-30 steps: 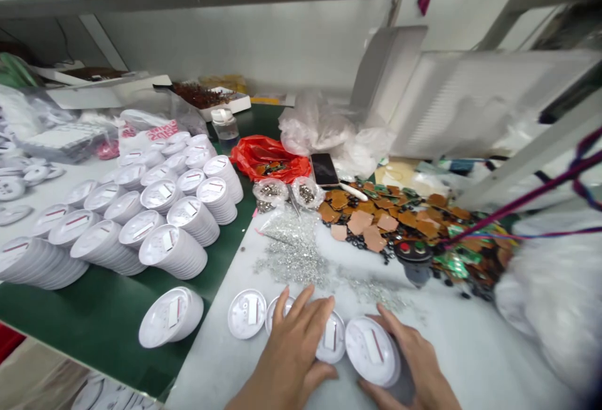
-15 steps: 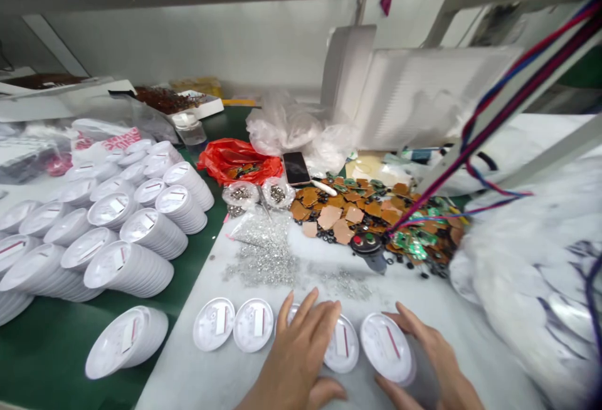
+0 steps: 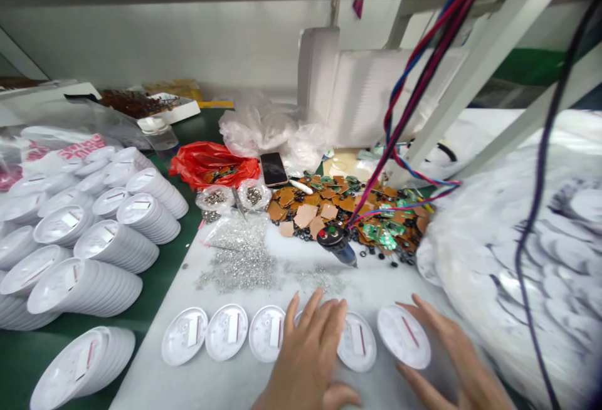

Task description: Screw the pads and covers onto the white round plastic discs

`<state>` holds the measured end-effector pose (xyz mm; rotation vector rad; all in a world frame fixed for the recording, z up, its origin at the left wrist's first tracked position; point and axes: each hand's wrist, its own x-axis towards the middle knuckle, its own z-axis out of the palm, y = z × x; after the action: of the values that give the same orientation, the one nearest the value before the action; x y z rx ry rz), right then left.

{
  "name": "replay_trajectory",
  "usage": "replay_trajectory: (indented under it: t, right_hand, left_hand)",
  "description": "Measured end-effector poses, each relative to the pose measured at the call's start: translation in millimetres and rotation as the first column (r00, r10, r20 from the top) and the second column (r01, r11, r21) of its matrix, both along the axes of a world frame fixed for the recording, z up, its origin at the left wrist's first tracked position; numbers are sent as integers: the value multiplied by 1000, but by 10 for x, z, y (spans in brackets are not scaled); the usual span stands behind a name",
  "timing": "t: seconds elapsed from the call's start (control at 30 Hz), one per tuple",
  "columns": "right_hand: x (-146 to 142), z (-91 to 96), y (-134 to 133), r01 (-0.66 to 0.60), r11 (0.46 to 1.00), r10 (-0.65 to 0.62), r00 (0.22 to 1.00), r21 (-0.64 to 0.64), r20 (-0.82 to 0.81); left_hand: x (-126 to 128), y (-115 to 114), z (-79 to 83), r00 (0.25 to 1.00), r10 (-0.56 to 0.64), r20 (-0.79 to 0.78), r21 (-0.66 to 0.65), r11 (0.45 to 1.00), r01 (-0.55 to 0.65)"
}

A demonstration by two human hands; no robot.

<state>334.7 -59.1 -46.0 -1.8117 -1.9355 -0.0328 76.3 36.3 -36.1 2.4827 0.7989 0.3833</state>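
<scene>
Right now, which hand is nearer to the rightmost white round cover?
Right hand: fingers curve around the right side of the white round cover. Left hand: farther left, beyond the next cover.

A row of round plastic covers (image 3: pixel 227 332) lies along the near side of the worktop (image 3: pixel 385 278), with stacks of covers (image 3: pixel 115 247) to the left, a heap of circuit boards (image 3: pixel 380 231) beyond the row, a phone (image 3: pixel 273 168) farther still, and a stuffed plastic sack (image 3: pixel 517 272) on the right.
</scene>
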Motion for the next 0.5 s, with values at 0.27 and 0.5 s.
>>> replay_trajectory:
  t: [0.27, 0.5]
  right_hand:
    - [7, -24, -84, -60, 998, 61, 990, -16, 129]
    - [45, -140, -66, -63, 998, 63, 995, -5, 76]
  left_hand:
    - [218, -27, 186, 995, 25, -101, -72, 997, -33]
    - [187, -9, 201, 995, 59, -77, -69, 996, -65]
